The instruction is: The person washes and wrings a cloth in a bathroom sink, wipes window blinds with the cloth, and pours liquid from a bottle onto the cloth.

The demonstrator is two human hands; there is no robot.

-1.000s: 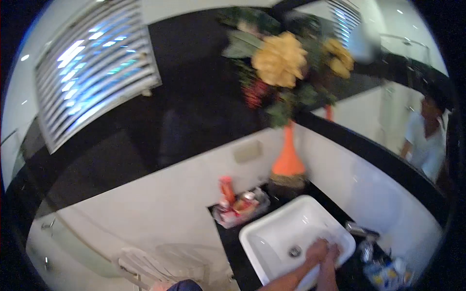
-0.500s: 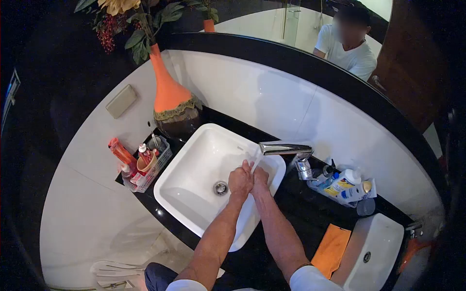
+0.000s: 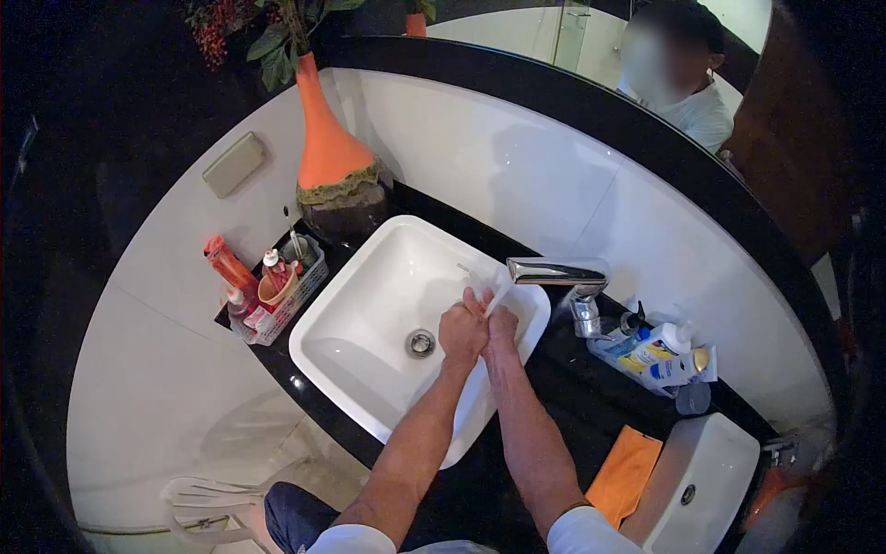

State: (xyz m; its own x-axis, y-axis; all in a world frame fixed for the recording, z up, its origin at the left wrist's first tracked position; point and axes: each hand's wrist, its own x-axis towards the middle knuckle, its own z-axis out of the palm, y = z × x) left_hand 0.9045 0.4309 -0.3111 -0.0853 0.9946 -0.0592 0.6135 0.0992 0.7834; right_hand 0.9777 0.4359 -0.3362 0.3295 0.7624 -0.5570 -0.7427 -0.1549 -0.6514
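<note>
My left hand [image 3: 463,332] and my right hand [image 3: 501,331] are side by side, touching, over the right part of a white basin [image 3: 355,305]. A stream of water [image 3: 499,298] runs onto them from a chrome faucet [image 3: 554,271]. The fingers of both hands look curled inward and pressed together. Whatever lies between them, if anything, is hidden. Left of my hands, a metal drain [image 3: 420,344] shows in the basin floor.
An orange vase [image 3: 329,138] stands behind the basin. Baskets of toiletries flank it: one basket [image 3: 318,277] left, bottles [image 3: 660,346] right. An orange cloth [image 3: 625,475] lies beside a small white tank [image 3: 697,489]. A mirror above reflects a person [image 3: 697,115].
The view has shifted slightly, so the vase and faucet sit differently in it. My hands stay together under the running water, with little visible movement.
</note>
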